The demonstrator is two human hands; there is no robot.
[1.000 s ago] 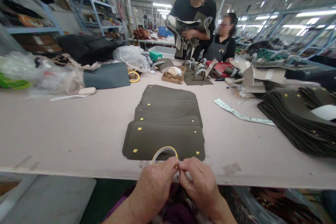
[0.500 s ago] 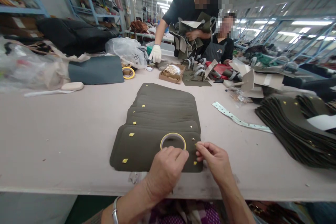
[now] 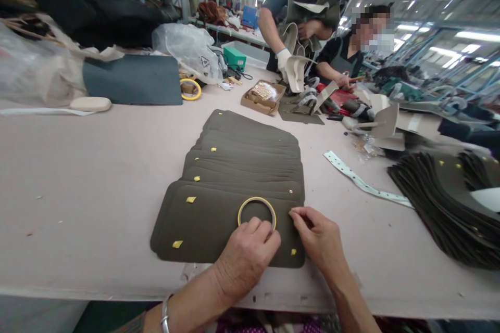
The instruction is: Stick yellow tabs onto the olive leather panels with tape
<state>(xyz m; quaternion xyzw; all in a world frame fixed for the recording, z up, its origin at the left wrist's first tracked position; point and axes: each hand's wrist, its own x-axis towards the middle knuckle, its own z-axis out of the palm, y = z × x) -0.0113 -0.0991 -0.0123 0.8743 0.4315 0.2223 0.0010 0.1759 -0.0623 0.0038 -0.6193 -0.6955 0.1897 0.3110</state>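
Observation:
My left hand is closed on the lower edge of a yellow tape roll, held over the front panel. To its right, my right hand is pinched at the panel's right edge, its fingertips covering whatever lies between them. Dark olive panels lie overlapped in a row running away from me. Small yellow tape pieces stick along their left side, and one sits at the front right corner. A small metal stud shows on the panel behind.
At right are a stack of dark panels and a pale perforated strip. Farther back lie a cardboard box, another tape roll and a blue-grey sheet. A person's gloved hand and a second person are across the table.
The view has shifted slightly. My right fingertips now cover the stud at the front panel's right edge. Across the table, the gloved hand has moved up to pale pieces.

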